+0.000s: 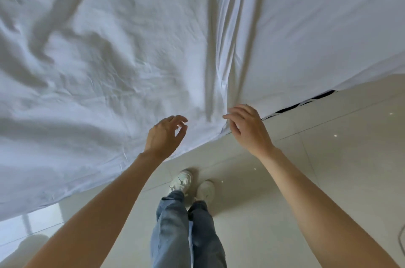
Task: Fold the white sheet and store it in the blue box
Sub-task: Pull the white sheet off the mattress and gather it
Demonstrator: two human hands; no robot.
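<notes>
- The wrinkled white cotton sheet (131, 59) lies spread wide in front of you, its near edge hanging over the pale glossy tiled floor (328, 158).
- Your left hand (163, 136) hovers over that edge, fingers loosely curled, holding nothing.
- Your right hand (247, 127) touches the sheet's edge below a long ridge of folds; whether it pinches the cloth, I cannot tell.

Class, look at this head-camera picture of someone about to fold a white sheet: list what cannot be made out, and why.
- Blue box: nowhere in the head view.
- White sheet: far edges cut off by the top, left and right frame edges.
- What the sheet lies on: covered; only dark slivers show under its hem.
- Right hand: fingers at the hem; an actual pinch cannot be told.
- Left hand: motion-blurred fingers.
</notes>
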